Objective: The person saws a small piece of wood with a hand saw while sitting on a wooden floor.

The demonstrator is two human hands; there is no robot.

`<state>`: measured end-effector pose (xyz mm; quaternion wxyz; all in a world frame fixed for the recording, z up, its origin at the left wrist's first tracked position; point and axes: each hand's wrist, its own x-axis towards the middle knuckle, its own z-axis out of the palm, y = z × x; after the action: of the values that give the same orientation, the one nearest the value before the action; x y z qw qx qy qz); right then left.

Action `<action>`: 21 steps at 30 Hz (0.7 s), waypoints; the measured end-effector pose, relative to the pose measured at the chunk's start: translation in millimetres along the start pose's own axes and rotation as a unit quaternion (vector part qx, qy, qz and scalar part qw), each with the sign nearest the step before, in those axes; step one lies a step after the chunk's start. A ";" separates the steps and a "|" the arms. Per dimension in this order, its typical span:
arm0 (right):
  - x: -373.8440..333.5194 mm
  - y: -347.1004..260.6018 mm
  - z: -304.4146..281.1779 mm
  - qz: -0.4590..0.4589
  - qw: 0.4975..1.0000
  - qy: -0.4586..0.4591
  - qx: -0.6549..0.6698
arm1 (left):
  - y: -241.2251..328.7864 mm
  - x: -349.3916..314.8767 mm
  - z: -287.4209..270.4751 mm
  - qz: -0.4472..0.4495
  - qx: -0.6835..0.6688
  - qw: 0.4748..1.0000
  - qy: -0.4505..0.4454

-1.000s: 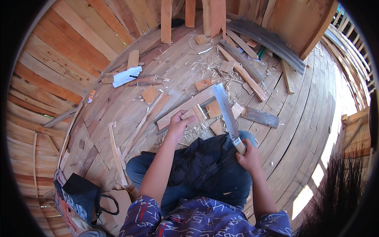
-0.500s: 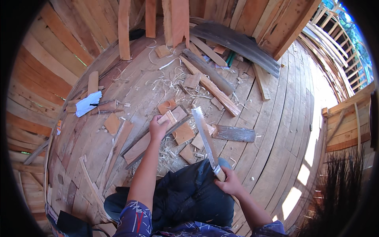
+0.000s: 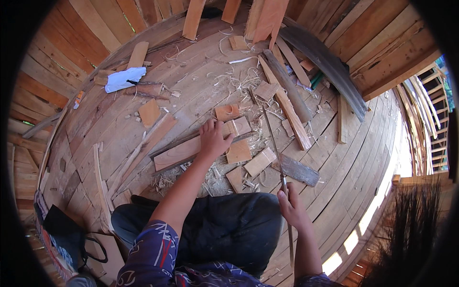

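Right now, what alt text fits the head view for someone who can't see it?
Seen from above, the left hand rests on a small wood piece over a long board, while the right hand holds a handsaw. Offcuts and curled shavings litter the plank floor.
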<state>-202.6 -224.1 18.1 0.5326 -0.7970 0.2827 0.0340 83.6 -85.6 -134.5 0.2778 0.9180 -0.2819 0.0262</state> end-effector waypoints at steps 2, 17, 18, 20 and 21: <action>30.2 -15.7 1.4 -0.033 0.996 0.038 -0.068 | -4.6 -1.1 -0.1 0.071 0.029 0.996 0.049; 143.9 51.0 47.6 -0.023 0.992 -0.049 -0.115 | 12.1 -19.9 16.4 -0.020 0.071 0.996 0.048; 145.0 51.2 48.9 -0.020 0.992 -0.058 -0.110 | 13.0 -19.1 15.4 -0.020 0.069 0.996 0.050; 146.4 57.7 53.2 -0.039 0.991 -0.073 -0.106 | 14.1 -17.5 13.2 -0.019 0.065 0.996 0.054; 147.9 59.6 55.2 -0.051 0.990 -0.081 -0.102 | 13.7 -16.6 13.2 -0.019 0.066 0.996 0.050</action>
<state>-94.1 -253.7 -107.7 0.4703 -0.8554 0.1929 0.0997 60.9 -93.5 -142.3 0.2312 0.9370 -0.2477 0.0855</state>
